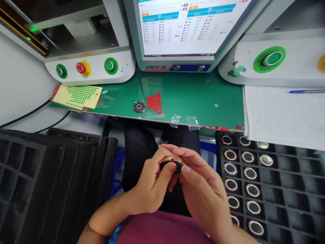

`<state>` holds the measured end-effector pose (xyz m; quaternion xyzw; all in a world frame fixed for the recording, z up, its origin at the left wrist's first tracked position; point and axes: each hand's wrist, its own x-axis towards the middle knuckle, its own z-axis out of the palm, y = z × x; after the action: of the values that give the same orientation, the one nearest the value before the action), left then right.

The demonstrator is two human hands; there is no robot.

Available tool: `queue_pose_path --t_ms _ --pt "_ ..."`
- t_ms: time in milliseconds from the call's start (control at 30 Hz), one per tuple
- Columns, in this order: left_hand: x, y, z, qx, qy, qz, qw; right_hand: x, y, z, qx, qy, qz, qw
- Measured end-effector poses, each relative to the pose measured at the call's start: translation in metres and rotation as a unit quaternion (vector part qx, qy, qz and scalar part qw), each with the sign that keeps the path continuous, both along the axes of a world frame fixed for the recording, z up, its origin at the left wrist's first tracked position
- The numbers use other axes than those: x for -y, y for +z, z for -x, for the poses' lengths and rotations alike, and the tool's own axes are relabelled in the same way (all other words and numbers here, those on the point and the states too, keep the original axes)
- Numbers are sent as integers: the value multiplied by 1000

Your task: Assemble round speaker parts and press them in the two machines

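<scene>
Both my hands hold one small round watch case (pixel 172 162) with a copper-coloured rim and a red sticker on top, over my lap just below the bench edge. My left hand (pixel 152 183) grips it from the left with thumb and fingers. From the right, my right hand (pixel 200 186) pinches it with the fingertips touching its top edge. A second round part (pixel 139 107) lies on the green mat (pixel 182 98) beside a block of red stickers (pixel 154 102).
A black tray (pixel 279 189) at right holds several ringed round parts. Stacked black trays (pixel 50 183) sit at left. A sheet of green dot stickers (pixel 78 96), a monitor (pixel 182 27), machine buttons (pixel 82 67), and a paper sheet with a pen (pixel 286 115) line the bench.
</scene>
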<state>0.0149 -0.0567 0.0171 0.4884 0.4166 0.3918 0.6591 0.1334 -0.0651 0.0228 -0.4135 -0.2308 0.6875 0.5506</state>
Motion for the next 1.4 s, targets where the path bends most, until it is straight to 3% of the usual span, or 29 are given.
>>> queue_pose_path --t_ms 200,533,933,1033,1133,1200,1267,1333,1400 --pt "-3 3 3 -95 -14 -80 992 -5 -1 6 -1 10 29 1000" --pt "-5 1 7 -179 -29 -200 963 -12 -3 29 -45 -96 64 992" --pt "-3 -3 5 -201 -26 -250 947 -8 -5 35 -21 -136 94 986" --pt "-3 -2 7 -158 -26 -193 968 -7 -3 29 -16 -108 88 990" --pt "-2 0 7 29 -16 -22 999 -2 -3 17 14 -19 67 998" --pt "-2 1 6 212 -23 106 971 1 -7 9 75 -5 -42 996" --pt "-2 2 4 336 -34 187 923 4 -13 3 132 -24 -197 971" --pt "-1 4 2 379 -41 225 897 5 -21 -1 146 -25 -305 941" --pt "0 5 0 394 -46 236 887 5 -26 -2 131 -15 -348 928"
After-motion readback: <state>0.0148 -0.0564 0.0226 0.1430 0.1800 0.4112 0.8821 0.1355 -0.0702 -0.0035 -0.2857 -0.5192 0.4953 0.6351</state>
